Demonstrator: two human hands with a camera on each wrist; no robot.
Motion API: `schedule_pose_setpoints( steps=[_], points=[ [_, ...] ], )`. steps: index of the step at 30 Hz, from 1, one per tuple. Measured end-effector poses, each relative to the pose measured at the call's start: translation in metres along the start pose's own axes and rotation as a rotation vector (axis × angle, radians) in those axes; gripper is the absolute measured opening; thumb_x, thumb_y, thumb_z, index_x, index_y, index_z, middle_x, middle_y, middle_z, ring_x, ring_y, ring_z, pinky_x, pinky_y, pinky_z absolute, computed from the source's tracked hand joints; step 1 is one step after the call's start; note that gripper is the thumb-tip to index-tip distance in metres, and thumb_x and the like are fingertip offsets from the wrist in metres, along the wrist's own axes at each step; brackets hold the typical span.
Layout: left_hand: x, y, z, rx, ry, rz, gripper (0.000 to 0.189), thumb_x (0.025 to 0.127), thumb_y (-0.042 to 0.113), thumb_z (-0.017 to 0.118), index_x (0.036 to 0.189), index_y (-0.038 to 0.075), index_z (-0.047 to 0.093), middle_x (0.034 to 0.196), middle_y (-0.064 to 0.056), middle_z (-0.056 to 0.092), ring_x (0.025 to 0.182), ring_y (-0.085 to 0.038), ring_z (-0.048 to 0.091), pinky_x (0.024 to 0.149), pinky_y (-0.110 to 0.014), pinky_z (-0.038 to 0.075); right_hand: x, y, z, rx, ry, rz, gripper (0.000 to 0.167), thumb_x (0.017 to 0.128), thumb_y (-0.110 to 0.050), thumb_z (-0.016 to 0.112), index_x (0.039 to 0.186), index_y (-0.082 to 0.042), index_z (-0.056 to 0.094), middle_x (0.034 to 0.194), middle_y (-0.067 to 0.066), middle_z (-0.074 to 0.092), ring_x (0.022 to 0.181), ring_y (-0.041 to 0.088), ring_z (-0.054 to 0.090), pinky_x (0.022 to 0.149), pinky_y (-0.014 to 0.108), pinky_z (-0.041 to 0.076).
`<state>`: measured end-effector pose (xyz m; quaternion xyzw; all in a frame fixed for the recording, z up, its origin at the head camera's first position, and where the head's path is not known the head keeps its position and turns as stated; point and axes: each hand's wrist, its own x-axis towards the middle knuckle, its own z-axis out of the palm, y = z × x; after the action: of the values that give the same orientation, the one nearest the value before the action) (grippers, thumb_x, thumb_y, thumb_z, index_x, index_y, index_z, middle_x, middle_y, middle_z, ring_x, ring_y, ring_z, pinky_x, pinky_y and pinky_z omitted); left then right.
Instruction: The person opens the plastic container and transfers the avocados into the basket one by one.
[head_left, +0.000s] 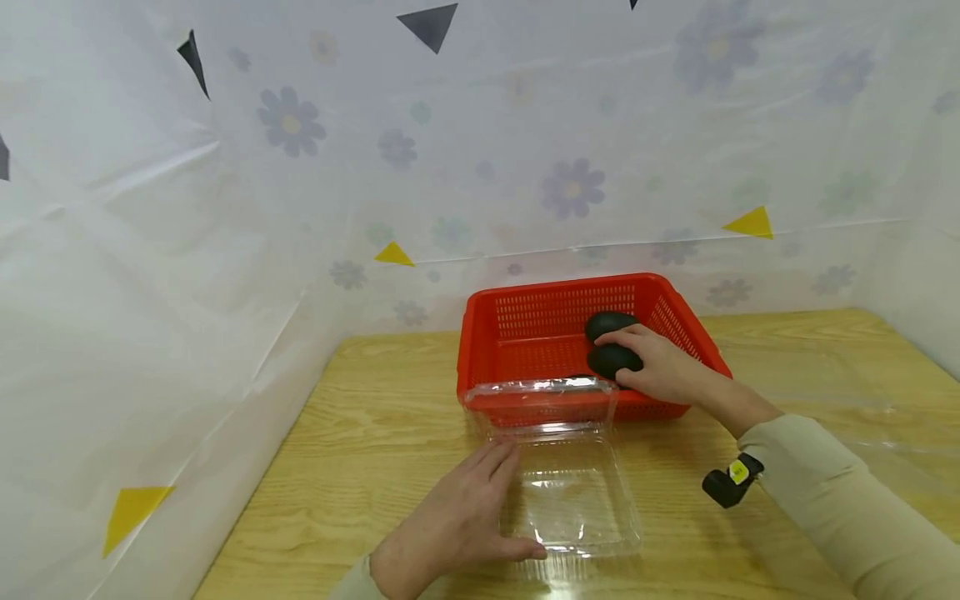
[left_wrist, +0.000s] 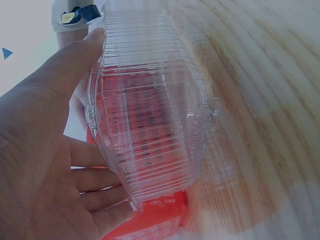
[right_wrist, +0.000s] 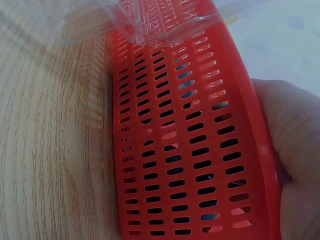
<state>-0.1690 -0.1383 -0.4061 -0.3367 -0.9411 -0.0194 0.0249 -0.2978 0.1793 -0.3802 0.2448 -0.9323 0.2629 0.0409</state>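
My right hand point(head_left: 660, 367) reaches into the red basket point(head_left: 480, 333), thumb and fingers around a dark, smooth oval avocado point(head_left: 611, 360). Just behind it lies a second dark avocado point(head_left: 606, 322). A third dark shape shows low by the basket's near wall, partly behind clear plastic. My left hand point(head_left: 468, 512) rests along the left side of a clear plastic clamshell box point(head_left: 570, 500), fingers fairly straight and thumb at the near corner. In the left wrist view, thumb and fingertips touch the rim of the box point(left_wrist: 150, 160). The right wrist view shows the perforated basket wall point(right_wrist: 185, 145), which hides the held avocado.
The raised lid point(head_left: 540, 404) of the clear box leans up against the basket's near wall. Clear plastic sheeting point(head_left: 862, 408) lies on the wooden table point(head_left: 360, 417) at the right. A white flowered curtain point(head_left: 465, 167) hangs behind and to the left.
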Motion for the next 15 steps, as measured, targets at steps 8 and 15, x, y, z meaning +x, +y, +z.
schedule_pose_setpoints(
  steps=[8,15],
  points=[
    [-0.0006,-0.0002,-0.0004,-0.001,0.020,0.011,0.107,0.078,0.080,0.059,0.150,0.002,0.039,0.155,-0.012,0.041,0.145,-0.027,0.040,0.116,-0.039,0.039,0.0010,-0.0011,-0.0002,-0.007,-0.059,0.027,0.048,0.094,-0.019,0.060,0.141,-0.011,0.051,0.130,0.023,0.054,0.115,0.041,0.056,0.099,0.063,0.046],
    [-0.0001,-0.0001,-0.0007,0.009,0.022,0.017,0.108,0.077,0.080,0.058,0.150,0.002,0.040,0.155,-0.012,0.042,0.144,-0.027,0.040,0.116,-0.038,0.038,0.0012,-0.0015,0.0008,-0.011,-0.073,0.069,0.046,0.097,-0.022,0.058,0.141,-0.009,0.051,0.131,0.025,0.054,0.118,0.042,0.056,0.101,0.064,0.044]
  ],
)
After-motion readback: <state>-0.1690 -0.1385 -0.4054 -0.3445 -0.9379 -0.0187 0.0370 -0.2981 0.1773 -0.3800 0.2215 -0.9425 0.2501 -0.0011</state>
